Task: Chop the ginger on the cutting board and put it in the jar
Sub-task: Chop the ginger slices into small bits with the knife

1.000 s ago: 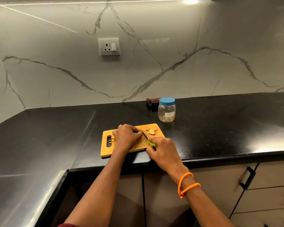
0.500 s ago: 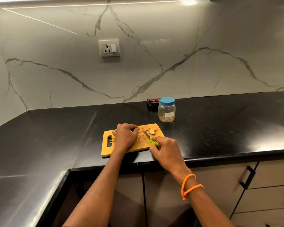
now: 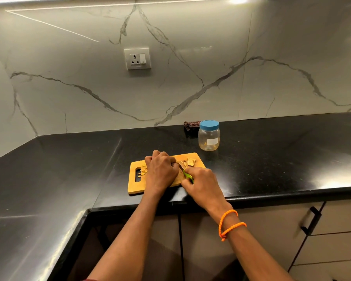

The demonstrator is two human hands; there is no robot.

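**Figure: Both hands at the cutting board, knife blade among the ginger**

I see 1 wooden cutting board [image 3: 135, 184] lying flat on the black countertop [image 3: 272, 165], near its front edge, with the handle slot at the board's left end. My left hand [image 3: 160, 171] sits over the middle of the board with its fingers curled down; whatever it presses or holds underneath is hidden by the knuckles, so I cannot tell if a piece of ginger is gripped there. My right hand [image 3: 202, 184] is wrapped around the green handle of a knife [image 3: 185, 172], and the blade angles up and left, ending just beside the left hand's fingertips.

Ginger lies in 2 places on the board. A scatter of small cut ginger pieces [image 3: 143, 170] rests to the left of the left hand, close to the handle slot. A larger ginger chunk [image 3: 190, 162] lies to the right of the blade, near the board's far right corner.

The jar [image 3: 209, 138] stands upright on the countertop behind the board's right end, apart from it, with its blue lid [image 3: 209, 124] on. A dark brown object [image 3: 191, 125] lies just behind and left of the jar, against the marble backsplash [image 3: 251, 88]. 2 loops of an orange bracelet [image 3: 228, 224] circle the right wrist.
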